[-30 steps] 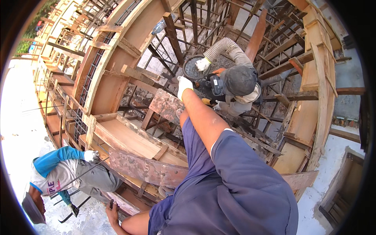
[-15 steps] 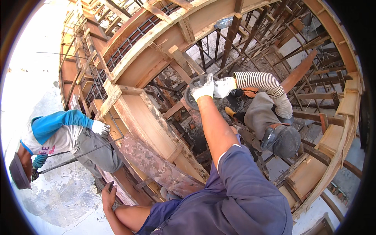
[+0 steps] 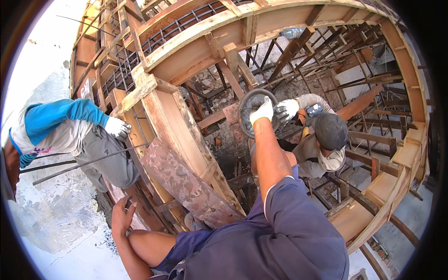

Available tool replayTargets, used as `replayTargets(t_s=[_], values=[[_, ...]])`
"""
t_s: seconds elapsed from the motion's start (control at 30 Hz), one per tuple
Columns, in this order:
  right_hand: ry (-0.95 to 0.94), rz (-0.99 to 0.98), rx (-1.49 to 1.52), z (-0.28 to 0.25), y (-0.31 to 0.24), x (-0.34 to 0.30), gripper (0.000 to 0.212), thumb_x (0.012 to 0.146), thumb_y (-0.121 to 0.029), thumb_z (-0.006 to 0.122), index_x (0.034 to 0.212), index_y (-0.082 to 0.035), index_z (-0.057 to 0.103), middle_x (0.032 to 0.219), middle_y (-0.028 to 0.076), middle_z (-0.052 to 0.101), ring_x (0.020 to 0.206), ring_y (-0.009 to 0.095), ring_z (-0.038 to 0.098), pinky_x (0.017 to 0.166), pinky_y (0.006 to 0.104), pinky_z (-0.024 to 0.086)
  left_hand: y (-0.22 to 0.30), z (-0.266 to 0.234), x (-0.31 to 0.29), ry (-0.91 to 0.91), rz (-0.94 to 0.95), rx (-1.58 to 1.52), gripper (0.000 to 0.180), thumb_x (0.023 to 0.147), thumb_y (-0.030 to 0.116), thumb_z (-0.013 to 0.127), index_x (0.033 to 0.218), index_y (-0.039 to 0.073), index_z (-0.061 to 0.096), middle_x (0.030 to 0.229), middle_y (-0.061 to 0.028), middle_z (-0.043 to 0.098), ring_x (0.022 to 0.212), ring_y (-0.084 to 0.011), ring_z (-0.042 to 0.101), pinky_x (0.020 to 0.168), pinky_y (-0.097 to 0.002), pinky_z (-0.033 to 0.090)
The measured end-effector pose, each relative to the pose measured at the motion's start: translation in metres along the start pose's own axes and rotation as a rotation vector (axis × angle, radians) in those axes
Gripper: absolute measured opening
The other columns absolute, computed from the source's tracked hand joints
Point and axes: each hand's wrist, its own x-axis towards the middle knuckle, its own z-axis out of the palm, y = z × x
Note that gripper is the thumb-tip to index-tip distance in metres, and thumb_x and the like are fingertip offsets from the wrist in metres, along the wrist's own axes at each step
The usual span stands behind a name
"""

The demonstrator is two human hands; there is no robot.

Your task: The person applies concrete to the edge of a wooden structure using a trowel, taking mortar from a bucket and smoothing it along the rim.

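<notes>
My right hand (image 3: 262,111), in a white glove, reaches down over a round black bucket (image 3: 246,122) and is closed on it. How the fingers grip is partly hidden by the back of the glove. A co-worker's gloved hand (image 3: 286,110) is at the bucket's right side, close beside mine. My bare left hand (image 3: 122,215) is by my bent knee, near the edge of the formwork boards. Its fingers are loosely curled with the thumb apart, and nothing shows in them.
Below on the right stands a co-worker in a dark cap (image 3: 330,130). To the left, another person (image 3: 79,135) sits by steel bars (image 3: 93,163). Curved wooden formwork (image 3: 172,126) rings an opening full of props. A stained curved board (image 3: 186,184) lies before me.
The whole view has shifted. My right hand and the bucket appear farther right. The lower co-worker's hand, earlier against mine, is now at the bucket's side, and that person's head is higher in view.
</notes>
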Motion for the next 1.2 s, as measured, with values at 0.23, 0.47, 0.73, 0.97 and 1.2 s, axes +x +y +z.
replayTargets(t_s=[0.23,0.47,0.73,0.97,1.2], values=[[-0.204,-0.128,-0.361,0.019,-0.05,-0.109,0.017,0.095,-0.031,0.073,0.099,-0.015,0.068,0.082,0.002,0.058,0.07,0.019,0.053,0.07,0.0406,0.048,0.011,0.001,-0.003,0.12,0.304,0.033,0.045,0.091,0.019,0.073,0.128,-0.005,0.065,0.122,-0.0266,0.068,0.113,-0.0439,0.064,0.1,-0.0449,0.05],[-0.571,-0.395,-0.733,0.044,-0.044,-0.295,0.025,0.098,-0.032,0.072,0.08,-0.022,0.056,0.057,-0.009,0.026,0.047,0.01,0.023,0.049,0.0319,0.029,-0.006,-0.013,-0.032,0.277,0.385,-0.034,0.043,0.09,0.019,0.073,0.126,-0.001,0.065,0.112,-0.0212,0.068,0.104,-0.0423,0.065,0.093,-0.047,0.051],[-0.91,-0.397,-1.175,0.032,0.031,-0.517,0.039,0.101,-0.033,0.066,0.118,0.002,0.066,0.054,-0.007,0.034,0.043,0.005,0.028,0.042,0.0259,0.025,0.009,-0.001,-0.156,0.055,1.09,-0.384,0.031,0.092,0.032,0.072,0.096,0.003,0.064,0.085,-0.0097,0.059,0.082,-0.0306,0.063,0.074,-0.0428,0.049],[-1.329,-0.205,-1.402,0.001,0.161,-0.603,0.043,0.102,-0.032,0.063,0.12,0.006,0.067,0.056,-0.01,0.034,0.042,0.003,0.027,0.04,0.0219,0.021,-0.018,0.033,-0.21,0.379,1.155,-0.221,0.021,0.078,0.021,0.068,0.086,0.003,0.062,0.08,-0.0046,0.057,0.079,-0.0206,0.062,0.069,-0.0343,0.048],[-1.699,-0.046,-1.504,-0.021,0.326,-0.641,0.033,0.098,-0.029,0.067,0.112,0.001,0.071,0.059,-0.008,0.044,0.046,0.004,0.034,0.044,0.0233,0.026,-0.069,0.031,-0.219,0.714,0.895,-0.178,0.025,0.083,0.021,0.065,0.097,0.0,0.067,0.079,-0.0023,0.056,0.076,-0.0166,0.061,0.061,-0.0316,0.044]])
